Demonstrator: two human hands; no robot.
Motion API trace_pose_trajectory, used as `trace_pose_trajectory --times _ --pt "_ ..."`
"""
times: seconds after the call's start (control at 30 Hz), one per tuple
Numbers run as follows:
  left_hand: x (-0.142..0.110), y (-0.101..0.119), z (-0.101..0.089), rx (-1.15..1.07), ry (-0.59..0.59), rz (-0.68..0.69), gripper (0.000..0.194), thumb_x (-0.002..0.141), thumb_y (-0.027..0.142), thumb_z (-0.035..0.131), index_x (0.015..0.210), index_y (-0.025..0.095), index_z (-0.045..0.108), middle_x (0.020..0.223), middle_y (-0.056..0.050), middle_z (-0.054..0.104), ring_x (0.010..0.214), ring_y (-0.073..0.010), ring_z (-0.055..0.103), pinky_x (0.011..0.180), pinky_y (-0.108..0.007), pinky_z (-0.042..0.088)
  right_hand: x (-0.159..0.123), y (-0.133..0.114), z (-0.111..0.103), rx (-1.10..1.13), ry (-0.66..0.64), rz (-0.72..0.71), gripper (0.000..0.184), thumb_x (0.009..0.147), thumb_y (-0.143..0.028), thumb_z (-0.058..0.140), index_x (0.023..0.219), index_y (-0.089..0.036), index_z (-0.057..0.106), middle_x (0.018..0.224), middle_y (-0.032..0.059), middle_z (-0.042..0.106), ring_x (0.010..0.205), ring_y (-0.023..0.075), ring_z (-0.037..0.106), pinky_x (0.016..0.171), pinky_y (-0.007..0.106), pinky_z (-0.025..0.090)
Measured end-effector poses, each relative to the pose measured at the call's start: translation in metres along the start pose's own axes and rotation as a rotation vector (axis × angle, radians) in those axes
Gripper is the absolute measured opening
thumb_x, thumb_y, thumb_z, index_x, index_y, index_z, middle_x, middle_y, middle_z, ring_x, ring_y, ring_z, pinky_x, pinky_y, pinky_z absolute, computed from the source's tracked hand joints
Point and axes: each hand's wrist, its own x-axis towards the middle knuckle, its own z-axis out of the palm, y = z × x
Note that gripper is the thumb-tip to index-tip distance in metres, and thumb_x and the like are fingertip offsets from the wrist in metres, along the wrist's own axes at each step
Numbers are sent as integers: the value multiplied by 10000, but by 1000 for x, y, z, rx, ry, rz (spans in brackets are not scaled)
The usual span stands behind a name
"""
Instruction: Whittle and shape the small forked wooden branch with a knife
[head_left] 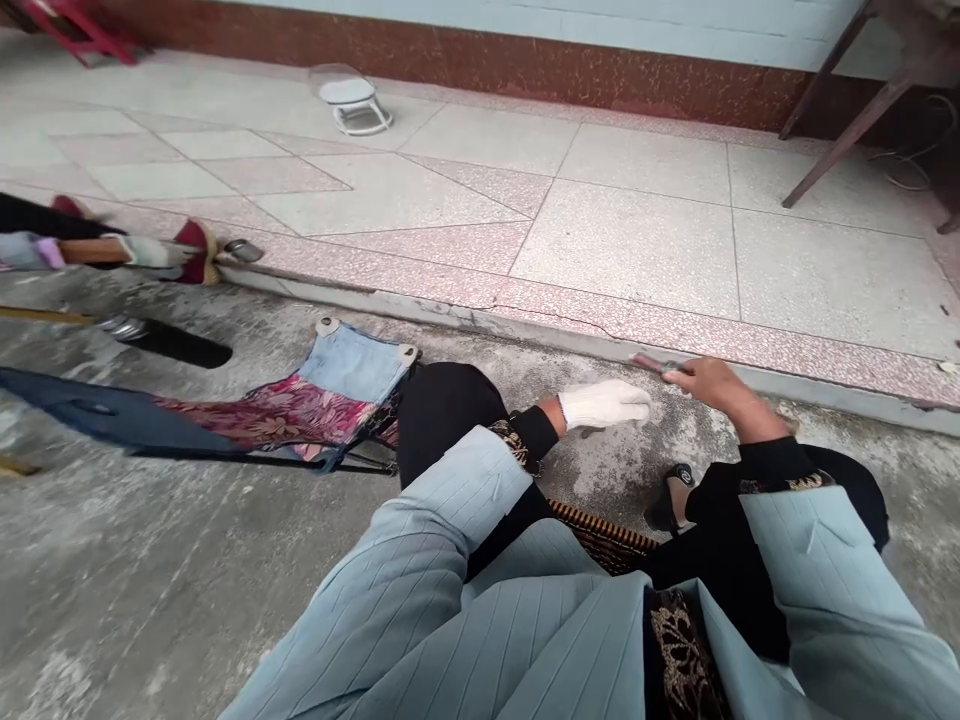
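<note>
Head view: right hand holds reddish tool, left hand gloved

- The tool is small and thin. Its far end is reddish brown, and a grey part shows close to the fingers. It is too blurry to tell what kind it is.
- It sits in the right hand, leaning a little, with its reddish end pointing left.
- The glove is white and covers the left hand. It points right, near the tool but not touching it.
</note>
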Motion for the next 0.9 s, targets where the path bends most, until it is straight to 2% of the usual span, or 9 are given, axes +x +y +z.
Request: trace_pose_trajectory --times 0.17,0.23,0.3,0.43,0.57,0.67,0.8,0.83,0.9 --pt "14 -3 -12 87 -117 80 274 866 363 480 838 135 628 734 4 579 667 -110 487 643 -217 359 -17 -8 -11 159 -764 -284 476 740 -632 602 605 -178 644 510 3 556 469 115 471 505 257 362" --pt "16 -5 -9 14 -113 91 281 871 365 477 879 125 622 780 -5 592 692 -105 493 661 -210 374 -24 -11 -17 291 -899 -403 440 745 -595 623 638 -168 641 535 -17 557 478 95 467 510 237 375" --pt "17 -9 -3 -81 -51 63 287 880 368 461 898 122 608 786 -10 586 669 -96 483 639 -208 378 -28 -11 -20 455 -772 -434 414 757 -567 627 707 -157 640 598 -19 580 500 83 467 514 225 377" --pt "19 -14 8 -163 -30 30 311 911 369 402 878 130 598 735 -4 559 623 -85 478 593 -198 372 -18 -6 -14 810 -201 -258 458 768 -613 578 728 -156 595 660 9 592 502 84 454 481 228 357" --pt "16 -10 6 -13 -173 78 303 907 365 414 843 147 614 665 17 533 567 -81 457 553 -198 336 -3 -4 -2 557 57 -49 506 749 -659 559 685 -159 603 592 25 567 489 111 462 482 256 354" --pt "12 -5 -6 140 -163 124 266 883 333 450 779 146 608 642 23 518 559 -83 435 550 -212 303 -3 -6 1 203 -129 -29 514 717 -668 597 659 -160 647 567 39 578 501 135 485 509 275 365" --pt "9 -8 -18 79 -129 108 251 859 336 493 787 132 620 677 13 547 621 -95 468 609 -215 334 -17 -9 -6 186 -840 -311 456 720 -616 642 670 -164 672 569 13 591 490 117 485 531 265 391" --pt "9 -11 -18 14 -124 103 256 859 346 497 809 129 623 704 7 562 646 -99 481 624 -216 349 -20 -9 -9 241 -932 -379 439 730 -598 644 688 -162 671 579 5 591 493 109 482 534 256 390" --pt "11 -17 -12 -110 -96 87 257 855 355 509 849 125 622 755 -6 585 673 -104 494 634 -219 369 -25 -9 -13 402 -910 -454 430 743 -581 642 737 -151 665 606 -4 589 501 95 470 530 241 381"
